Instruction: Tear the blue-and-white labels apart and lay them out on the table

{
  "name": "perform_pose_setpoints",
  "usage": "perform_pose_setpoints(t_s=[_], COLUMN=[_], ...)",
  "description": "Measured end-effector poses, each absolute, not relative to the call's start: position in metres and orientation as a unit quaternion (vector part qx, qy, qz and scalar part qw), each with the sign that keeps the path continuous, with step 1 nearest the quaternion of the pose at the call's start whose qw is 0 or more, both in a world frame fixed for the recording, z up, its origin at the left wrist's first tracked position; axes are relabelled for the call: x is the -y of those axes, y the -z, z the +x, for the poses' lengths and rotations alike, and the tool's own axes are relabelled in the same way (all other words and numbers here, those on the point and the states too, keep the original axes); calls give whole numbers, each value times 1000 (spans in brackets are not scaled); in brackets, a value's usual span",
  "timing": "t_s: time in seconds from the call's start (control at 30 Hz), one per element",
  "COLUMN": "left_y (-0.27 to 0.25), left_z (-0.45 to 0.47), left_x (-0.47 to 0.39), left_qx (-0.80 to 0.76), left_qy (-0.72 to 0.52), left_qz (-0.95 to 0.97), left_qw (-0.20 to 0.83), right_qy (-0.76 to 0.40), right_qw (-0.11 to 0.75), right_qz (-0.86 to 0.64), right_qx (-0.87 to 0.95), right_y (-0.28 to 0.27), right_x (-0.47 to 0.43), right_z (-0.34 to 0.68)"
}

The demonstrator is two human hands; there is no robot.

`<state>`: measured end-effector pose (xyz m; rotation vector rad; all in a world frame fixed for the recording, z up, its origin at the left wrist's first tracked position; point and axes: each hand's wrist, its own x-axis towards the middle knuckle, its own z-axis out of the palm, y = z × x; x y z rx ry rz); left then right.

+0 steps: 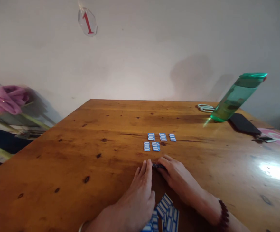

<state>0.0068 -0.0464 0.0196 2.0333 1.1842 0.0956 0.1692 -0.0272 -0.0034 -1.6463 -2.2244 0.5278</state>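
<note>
On the wooden table, my right hand has its fingers closed on a small dark, thin thing. It looks like a sheet or small stack seen edge-on; its face is hidden. My left hand lies with fingers stretched out and close together, the fingertips at the left end of that thing. Just beyond my hands are several small blue-and-white label sheets in two rows, among them a front-row sheet and a back-row sheet. Below my hands lies an overlapping pile of larger-looking blue-and-white label sheets, partly covered by my left hand.
At the back right stands a green see-through bottle, beside a white coiled cable and a black flat device. Keys and a pink round mat lie farther right. A pink cloth sits off the table's left side.
</note>
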Motion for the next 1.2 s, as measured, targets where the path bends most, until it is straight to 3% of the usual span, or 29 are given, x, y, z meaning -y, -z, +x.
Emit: perform_pose_setpoints(t_s=[0.63, 0.9, 0.97, 1.07, 1.2], left_y=[-16, -3, -2, -6, -11], left_z=[6, 0, 0, 2, 5], left_x=[44, 37, 32, 24, 18], left_qx=[-467, -493, -492, -482, -456], left_qy=[-61, -191, -249, -349, -394], left_qz=[781, 744, 726, 676, 585], left_qw=[411, 408, 411, 435, 543], right_qy=[-165, -168, -210, -383, -576], right_qw=[184, 176, 228, 332, 406], right_qz=[-571, -582, -574, -554, -504], right_qx=[783, 776, 758, 660, 500], right_y=[5, 6, 5, 3, 4], right_x=[26, 25, 25, 26, 28], right_z=[168, 168, 168, 166, 164])
